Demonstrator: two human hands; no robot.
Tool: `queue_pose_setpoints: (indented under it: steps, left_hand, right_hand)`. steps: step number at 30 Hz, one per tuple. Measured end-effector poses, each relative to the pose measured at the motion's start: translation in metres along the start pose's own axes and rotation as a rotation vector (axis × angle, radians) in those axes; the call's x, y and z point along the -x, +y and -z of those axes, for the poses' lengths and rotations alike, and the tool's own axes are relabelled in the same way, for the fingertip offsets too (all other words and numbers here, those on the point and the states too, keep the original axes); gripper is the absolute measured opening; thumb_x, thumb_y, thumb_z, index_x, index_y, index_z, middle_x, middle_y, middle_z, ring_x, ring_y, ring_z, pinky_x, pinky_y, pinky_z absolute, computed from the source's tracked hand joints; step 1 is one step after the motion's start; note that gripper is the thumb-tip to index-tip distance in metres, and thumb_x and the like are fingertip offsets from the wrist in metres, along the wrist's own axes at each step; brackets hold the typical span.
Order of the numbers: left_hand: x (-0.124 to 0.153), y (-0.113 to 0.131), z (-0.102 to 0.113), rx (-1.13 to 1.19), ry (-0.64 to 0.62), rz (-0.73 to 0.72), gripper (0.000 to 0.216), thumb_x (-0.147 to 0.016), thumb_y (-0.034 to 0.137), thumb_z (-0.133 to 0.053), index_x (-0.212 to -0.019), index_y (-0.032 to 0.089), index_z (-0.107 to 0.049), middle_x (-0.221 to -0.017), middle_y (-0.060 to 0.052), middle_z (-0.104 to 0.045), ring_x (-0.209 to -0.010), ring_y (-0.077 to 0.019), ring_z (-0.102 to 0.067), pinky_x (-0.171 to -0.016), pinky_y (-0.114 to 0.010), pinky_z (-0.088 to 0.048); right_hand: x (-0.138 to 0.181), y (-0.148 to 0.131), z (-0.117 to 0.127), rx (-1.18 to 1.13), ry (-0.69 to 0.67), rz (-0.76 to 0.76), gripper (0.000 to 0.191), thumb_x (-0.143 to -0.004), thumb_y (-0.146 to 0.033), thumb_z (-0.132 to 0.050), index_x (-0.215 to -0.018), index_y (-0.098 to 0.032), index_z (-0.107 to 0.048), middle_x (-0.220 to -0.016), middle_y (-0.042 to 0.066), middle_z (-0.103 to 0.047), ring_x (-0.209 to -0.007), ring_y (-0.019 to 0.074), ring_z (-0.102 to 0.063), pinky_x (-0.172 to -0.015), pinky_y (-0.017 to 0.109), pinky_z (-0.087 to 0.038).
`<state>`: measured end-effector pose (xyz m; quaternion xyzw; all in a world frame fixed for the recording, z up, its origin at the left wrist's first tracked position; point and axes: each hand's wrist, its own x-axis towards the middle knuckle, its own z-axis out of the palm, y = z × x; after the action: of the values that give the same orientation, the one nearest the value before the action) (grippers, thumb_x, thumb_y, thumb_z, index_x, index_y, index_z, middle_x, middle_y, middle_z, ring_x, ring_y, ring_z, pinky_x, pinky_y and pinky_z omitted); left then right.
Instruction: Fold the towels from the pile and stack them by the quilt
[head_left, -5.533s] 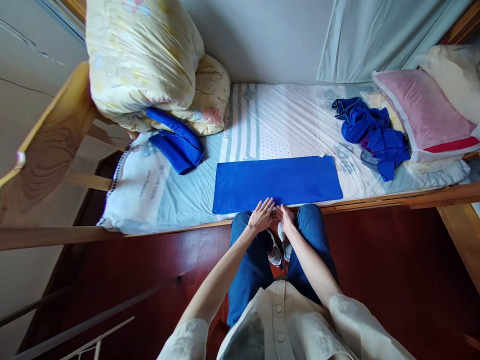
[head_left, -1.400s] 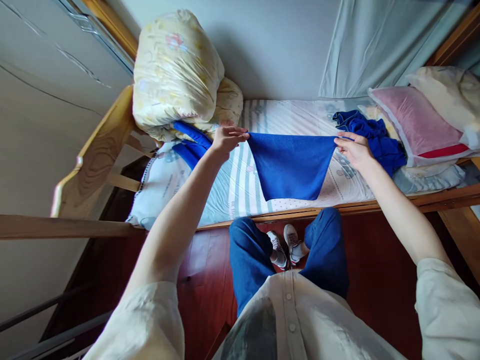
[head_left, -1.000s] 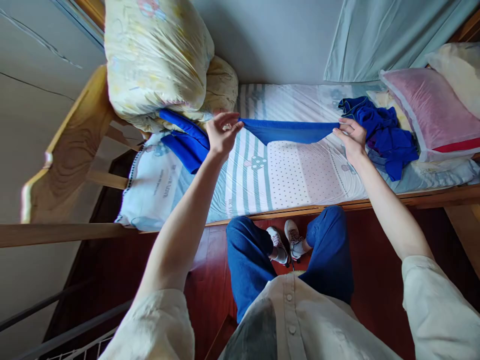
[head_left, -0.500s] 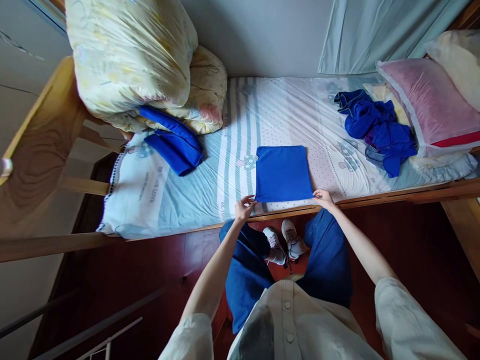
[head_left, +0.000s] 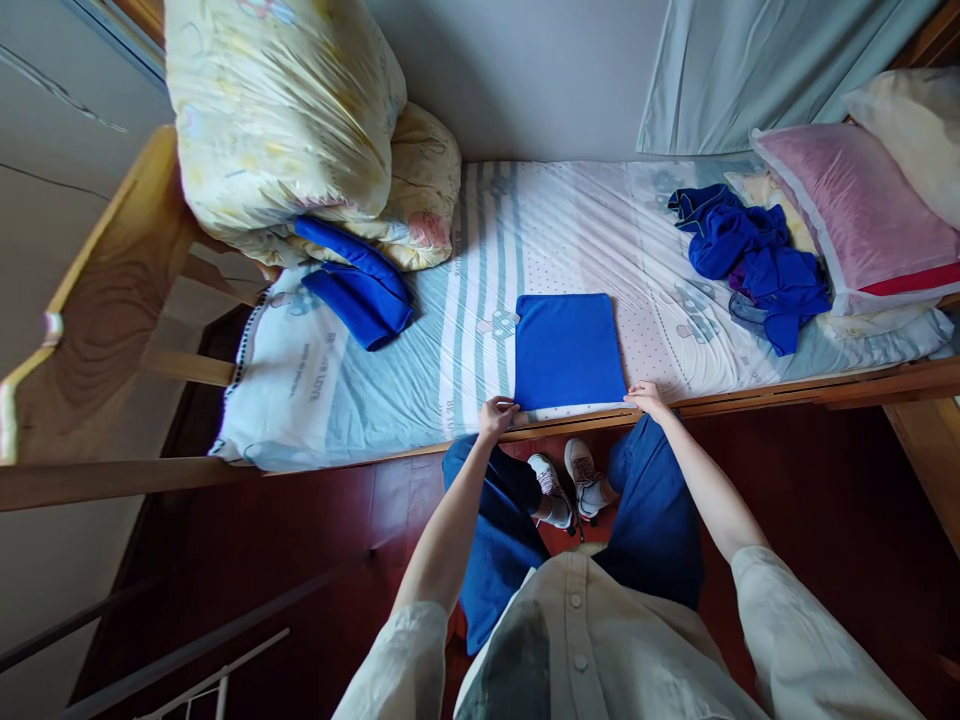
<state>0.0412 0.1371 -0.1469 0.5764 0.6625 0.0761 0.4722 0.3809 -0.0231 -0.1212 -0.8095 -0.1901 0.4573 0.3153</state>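
Observation:
A flat, roughly square blue cloth (head_left: 568, 348) lies on the bed (head_left: 480, 380) close to its front edge. My left hand (head_left: 495, 416) pinches the cloth's near left corner between thumb and fingers. At the near right corner my right hand (head_left: 646, 396) grips the cloth the same way. The cloth looks smooth, with its far corners resting on the sheet. Whether it is folded in layers cannot be seen. To the left lies a folded blue cloth (head_left: 360, 300), partly under the quilt. A crumpled heap of blue clothes (head_left: 757, 250) is on the right.
A large yellow quilt bundle (head_left: 292, 110) fills the bed's left back. A pink pillow (head_left: 862, 205) lies at the right end. The wooden bed frame (head_left: 757, 395) runs along the front, with a wooden headboard (head_left: 112, 300) at left. A grey curtain (head_left: 720, 80) hangs behind.
The view has shifted slightly, moving the bed's left end rightward in the picture. My left hand has settled more closely at its corner. The cloth stays nearly in place.

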Motion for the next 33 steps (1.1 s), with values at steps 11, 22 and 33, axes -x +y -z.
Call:
queue_pose_setpoints:
  steps: [11,22,33]
  left_hand:
    - [0.021,0.011,0.016,-0.055,-0.025,0.035,0.042,-0.057,0.021,-0.092,-0.070,0.026,-0.052,-0.065,-0.003,-0.072,-0.104,-0.0344,-0.075,-0.091,-0.039,-0.054]
    - [-0.055,0.042,0.009,0.321,-0.027,0.109,0.043,-0.064,0.032,-0.087,-0.089,0.021,-0.054,-0.075,-0.003,-0.073,-0.082,-0.0220,-0.073,-0.068,-0.027,-0.051]
    - [-0.161,0.106,0.011,0.247,0.112,-0.005,0.036,-0.067,0.026,-0.084,-0.095,0.021,-0.062,-0.083,-0.007,-0.078,-0.087,-0.0257,-0.075,-0.075,-0.032,-0.053]
  right_hand:
    - [0.012,-0.011,0.012,0.087,-0.166,-0.002,0.035,-0.057,-0.010,-0.091,-0.065,-0.018,-0.058,-0.056,-0.005,-0.059,-0.051,0.0062,-0.043,-0.046,0.018,-0.032]
    - [-0.040,-0.042,0.010,-0.039,-0.137,0.002,0.025,-0.066,-0.023,-0.088,-0.086,-0.019,-0.073,-0.098,0.008,-0.080,-0.066,0.0101,-0.058,-0.049,0.017,-0.034]
    - [-0.147,-0.113,-0.011,-0.132,0.137,0.125,0.038,-0.061,-0.030,-0.094,-0.088,-0.019,-0.070,-0.095,0.009,-0.081,-0.083,0.0205,-0.074,-0.059,0.024,-0.055]
